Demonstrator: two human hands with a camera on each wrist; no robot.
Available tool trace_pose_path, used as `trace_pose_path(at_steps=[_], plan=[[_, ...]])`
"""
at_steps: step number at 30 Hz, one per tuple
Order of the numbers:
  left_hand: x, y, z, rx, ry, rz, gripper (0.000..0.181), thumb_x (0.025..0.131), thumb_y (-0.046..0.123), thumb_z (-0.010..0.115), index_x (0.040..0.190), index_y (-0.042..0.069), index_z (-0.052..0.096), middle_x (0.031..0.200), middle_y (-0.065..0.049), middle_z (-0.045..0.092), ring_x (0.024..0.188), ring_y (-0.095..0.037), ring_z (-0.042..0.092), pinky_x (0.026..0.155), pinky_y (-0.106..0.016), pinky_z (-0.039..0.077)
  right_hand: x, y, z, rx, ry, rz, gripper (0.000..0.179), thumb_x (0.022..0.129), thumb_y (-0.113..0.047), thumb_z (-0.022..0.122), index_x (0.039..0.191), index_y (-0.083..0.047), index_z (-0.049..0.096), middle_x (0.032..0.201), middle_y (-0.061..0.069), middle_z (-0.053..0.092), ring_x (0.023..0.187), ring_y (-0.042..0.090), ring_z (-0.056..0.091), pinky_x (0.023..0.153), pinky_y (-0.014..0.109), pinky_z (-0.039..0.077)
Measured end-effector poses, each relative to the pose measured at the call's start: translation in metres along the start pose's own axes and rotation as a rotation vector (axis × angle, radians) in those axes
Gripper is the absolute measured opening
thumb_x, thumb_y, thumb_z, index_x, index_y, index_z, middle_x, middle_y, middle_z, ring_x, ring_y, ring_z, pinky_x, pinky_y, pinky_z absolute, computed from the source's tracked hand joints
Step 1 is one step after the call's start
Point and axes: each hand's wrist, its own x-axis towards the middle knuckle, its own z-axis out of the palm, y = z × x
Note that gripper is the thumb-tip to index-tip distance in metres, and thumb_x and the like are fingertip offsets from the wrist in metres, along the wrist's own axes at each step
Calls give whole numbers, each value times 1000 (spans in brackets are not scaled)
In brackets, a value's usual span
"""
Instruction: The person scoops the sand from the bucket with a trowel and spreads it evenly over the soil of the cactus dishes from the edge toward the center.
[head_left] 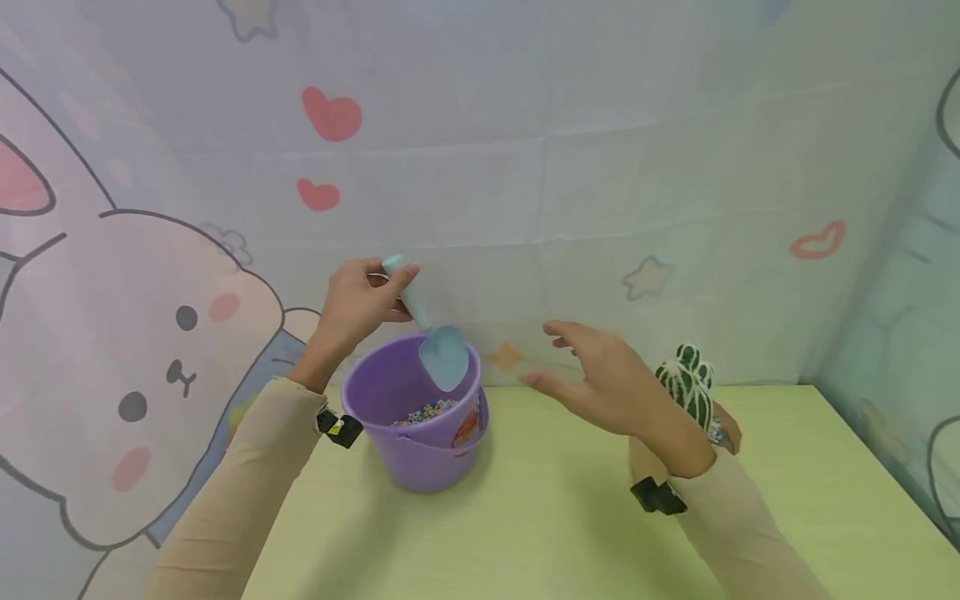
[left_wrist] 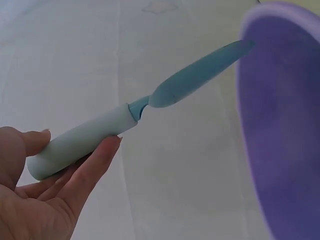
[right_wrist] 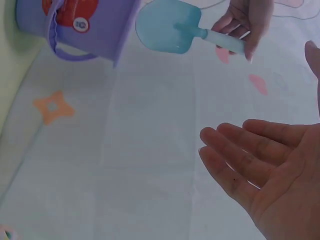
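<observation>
My left hand holds a toy shovel by its pale handle, thumb on one side and fingers on the other. The light-blue blade tilts downward over the mouth of a purple bucket. Small multicoloured pieces lie inside the bucket; the blade appears to carry nothing. To the bucket's right, my right hand hovers in the air with nothing in it. Its fingers are extended and the thumb stands apart, as the palm in the right wrist view shows.
A potted cactus stands behind my right forearm, which hides part of its pot. Everything rests on a light yellow-green table. Behind it hangs a cloth backdrop printed with hearts, stars and a rabbit.
</observation>
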Motion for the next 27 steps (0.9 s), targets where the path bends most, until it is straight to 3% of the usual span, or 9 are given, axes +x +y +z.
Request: trace_pose_path(at_steps=[3,6,10,12,14,17,19,24,27], plan=[[4,-9,-6,15,-12,-18,53,101,50,69,124,2,70,120,-24,74,83,-26,82,77,-36,71,10,-2,13,13,-50,34,79,99,-58,68,154,-4,49,152,14,60,135,34,64,114,54,57],[8,-17,-9,56,-46,-64,59,100,52,69,135,4,66,130,-23,71,93,-31,81,78,-35,71,21,-4,27,32,-101,66,88,97,-64,66,156,-3,46,157,16,55,145,35,55,122,54,50],[16,-31,-4,128,-117,-120,67,101,50,69,148,4,57,129,-24,72,98,-32,81,77,-33,71,35,-6,46,83,-166,102,96,93,-68,68,158,-2,42,159,16,51,149,35,50,125,53,47],[20,-40,2,204,-143,-115,60,103,47,67,142,1,61,120,-25,75,93,-32,81,73,-32,71,41,-7,58,98,-184,76,93,91,-68,71,156,-5,45,155,13,55,145,32,53,122,51,50],[24,-49,8,289,-168,-92,51,105,42,65,131,-1,66,114,-25,77,88,-31,81,70,-30,69,48,-6,72,133,-196,-1,79,92,-62,74,150,-12,53,146,5,63,136,23,60,116,45,55],[27,-61,18,421,-198,-37,37,107,35,63,106,-1,68,100,-22,78,73,-24,77,62,-25,64,58,-6,90,183,-205,-134,56,95,-52,76,140,-22,61,128,-8,71,120,10,66,106,37,61],[29,-68,25,479,-221,-1,33,108,31,61,91,2,63,88,-17,74,65,-17,70,57,-22,58,62,-6,100,221,-234,-151,53,96,-49,76,140,-25,59,123,-12,70,113,6,66,104,33,60],[31,-79,38,574,-274,51,38,109,23,59,77,10,45,70,-3,47,61,-13,46,54,-20,39,62,-9,116,171,-326,60,97,92,-71,67,158,-7,36,148,9,55,128,19,60,111,39,57],[31,-83,42,589,-291,65,37,109,22,59,77,10,43,70,-1,41,63,-14,44,56,-21,38,63,-10,125,79,-354,165,122,87,-85,59,163,4,23,161,22,40,138,30,56,114,45,57]])
